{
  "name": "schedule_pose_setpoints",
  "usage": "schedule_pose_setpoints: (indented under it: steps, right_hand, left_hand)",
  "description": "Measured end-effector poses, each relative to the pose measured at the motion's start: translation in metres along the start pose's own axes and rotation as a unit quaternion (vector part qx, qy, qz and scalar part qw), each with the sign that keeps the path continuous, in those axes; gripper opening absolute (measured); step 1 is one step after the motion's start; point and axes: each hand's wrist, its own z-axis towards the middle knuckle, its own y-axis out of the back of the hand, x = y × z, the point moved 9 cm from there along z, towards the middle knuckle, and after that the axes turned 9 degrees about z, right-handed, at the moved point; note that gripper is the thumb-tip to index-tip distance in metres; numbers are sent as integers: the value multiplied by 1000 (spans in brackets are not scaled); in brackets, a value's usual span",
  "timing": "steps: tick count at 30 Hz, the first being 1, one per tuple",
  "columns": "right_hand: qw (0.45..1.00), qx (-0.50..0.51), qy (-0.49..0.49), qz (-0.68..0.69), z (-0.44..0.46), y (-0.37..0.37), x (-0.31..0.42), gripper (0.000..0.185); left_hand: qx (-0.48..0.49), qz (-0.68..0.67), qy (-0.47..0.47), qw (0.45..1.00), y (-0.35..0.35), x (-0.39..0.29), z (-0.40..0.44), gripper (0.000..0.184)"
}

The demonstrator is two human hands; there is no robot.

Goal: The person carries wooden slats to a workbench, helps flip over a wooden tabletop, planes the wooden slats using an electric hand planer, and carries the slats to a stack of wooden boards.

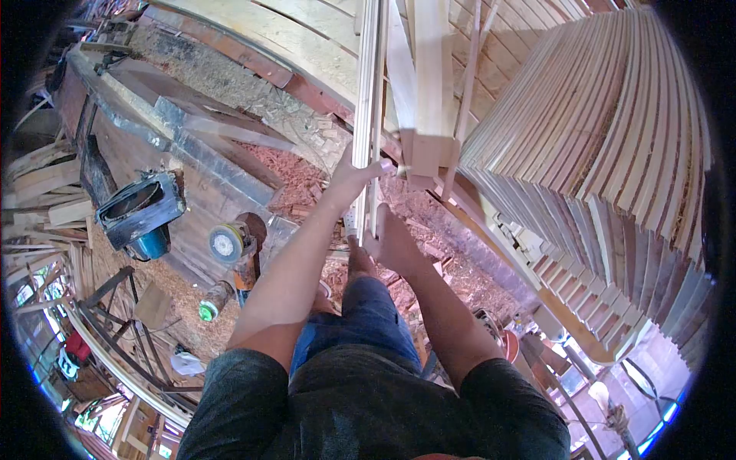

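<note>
Long thin wooden strips point(368, 84) run upright through the middle of the head view, from the top edge down to just above my knees. My left hand point(353, 182) is closed around them, its thumb lying across the front. Lower down, close to the near end of the strips, my right hand point(391, 241) grips them from the right side. The fingers of both hands are partly hidden behind the wood. Beyond my hands, wider pale boards point(431, 84) lie just right of the strips.
A tall stack of wooden slats point(567, 107) stands at right. At left, an angle grinder point(228, 242) and a blue-and-black machine part point(144, 213) rest by a worn wooden bench point(192, 176). Wood chips point(295, 180) cover the floor. A slatted wooden surface point(307, 31) lies ahead.
</note>
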Motion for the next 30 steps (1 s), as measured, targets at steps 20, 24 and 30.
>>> schedule_pose_setpoints:
  steps: [20, 24, 30]
  right_hand:
    - [908, -322, 0, -269, 69, 126, 63, 82]
    - [859, -421, 51, -288, 64, 153, 62, 70]
    - [890, -381, -65, -243, 88, 182, 52, 61]
  left_hand:
    - [-25, -12, 91, 995, 28, 46, 2, 45]
    - [-19, -11, 104, 994, 28, 35, -3, 45]
    - [-16, -11, 83, 996, 27, 35, -1, 44]
